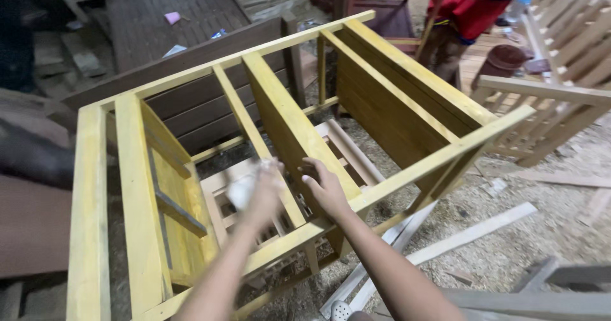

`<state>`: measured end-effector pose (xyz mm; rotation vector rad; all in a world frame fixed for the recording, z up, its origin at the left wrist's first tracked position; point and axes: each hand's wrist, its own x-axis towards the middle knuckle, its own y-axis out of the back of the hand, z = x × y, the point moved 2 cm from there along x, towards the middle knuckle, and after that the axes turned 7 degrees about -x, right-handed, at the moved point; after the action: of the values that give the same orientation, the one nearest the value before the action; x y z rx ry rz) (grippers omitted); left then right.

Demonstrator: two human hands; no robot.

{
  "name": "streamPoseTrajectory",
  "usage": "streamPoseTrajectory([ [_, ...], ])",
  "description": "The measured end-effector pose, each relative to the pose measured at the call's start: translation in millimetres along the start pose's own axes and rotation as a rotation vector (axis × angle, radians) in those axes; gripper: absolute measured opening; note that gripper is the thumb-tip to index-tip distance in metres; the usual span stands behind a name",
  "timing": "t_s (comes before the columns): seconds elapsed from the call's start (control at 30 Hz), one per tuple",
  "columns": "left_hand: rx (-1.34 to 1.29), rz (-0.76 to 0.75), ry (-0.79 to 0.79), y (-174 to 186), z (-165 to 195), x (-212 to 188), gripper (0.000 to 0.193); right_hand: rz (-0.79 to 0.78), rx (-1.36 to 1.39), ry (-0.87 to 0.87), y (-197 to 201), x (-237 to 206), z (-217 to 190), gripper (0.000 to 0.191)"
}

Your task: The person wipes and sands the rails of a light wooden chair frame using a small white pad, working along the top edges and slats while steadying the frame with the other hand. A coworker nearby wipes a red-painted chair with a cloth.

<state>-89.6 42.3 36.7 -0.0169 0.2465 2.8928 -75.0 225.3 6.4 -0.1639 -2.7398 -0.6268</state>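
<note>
Two hands are in over the yellow wooden frame, a big slatted piece of furniture lying on its side on the sawdust-covered floor and filling the middle of the view. Left hand is blurred, caught mid-swipe, fingers curled around a pale cloth bunched in the palm, and it sits over the thin inner rail near the front of the frame. Whether the cloth is actually pressed to the wood, I cannot tell through the blur. Right hand is sharper: fingers spread partly open, fingertips and palm resting flat against the wide central board, gripping nothing, just braced on its right face close to the near crossbar. The two sit just beside each other, with the top edge of that board between them.

Under the frame, through the gaps, an unpainted pale slatted piece shows on the floor. Behind the frame on the far left stands a dark brown panel. Over on the far right, bare wooden slatted frames lean together, and beside them a brown pot-shaped object. Another person in red clothing stands at the far end, well apart from the hands. Loose planks lie across the sawdust near right.
</note>
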Motion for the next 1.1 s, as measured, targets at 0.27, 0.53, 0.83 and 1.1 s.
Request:
streamPoseTrajectory([
  [0.27,0.879,-0.031,0.029,-27,-36,11,0.070,-0.164,-0.073,-0.160,-7,-13,-26,0.053],
  [0.53,0.742,0.231,0.000,25,-21,124,0.058,-0.347,-0.073,-0.085,-23,-8,-27,0.064],
  [0.83,0.548,0.198,-0.129,35,-53,85,0.046,-0.336,-0.270,0.062,-83,29,-17,0.085],
  [1.1,0.556,0.320,-0.269,74,-30,181,0.047,-0.420,-0.398,-0.013,-94,21,2,0.085],
])
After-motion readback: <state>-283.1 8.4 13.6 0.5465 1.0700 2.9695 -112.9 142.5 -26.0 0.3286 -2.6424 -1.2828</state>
